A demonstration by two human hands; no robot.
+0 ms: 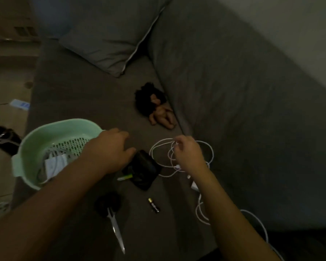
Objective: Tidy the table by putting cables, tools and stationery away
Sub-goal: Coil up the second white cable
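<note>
A white cable (158,147) lies in loose loops on the brown sofa seat. My right hand (188,151) pinches its strands near the top of the loops. My left hand (111,149) hovers palm down, holding nothing, between the mint green basket (36,140) and a black pouch (143,168). The basket holds white cables and a charger. A green-tipped pen (124,178) pokes out beside the pouch. Scissors (115,225) with black handles and a battery (153,205) lie nearer to me. A white plug (194,185) and more cable (201,211) trail under my right forearm.
A doll (158,108) with dark hair lies against the sofa back. A grey pillow (109,34) sits at the far end. A dark object (4,138) and a small white-blue box (20,104) lie on the floor to the left.
</note>
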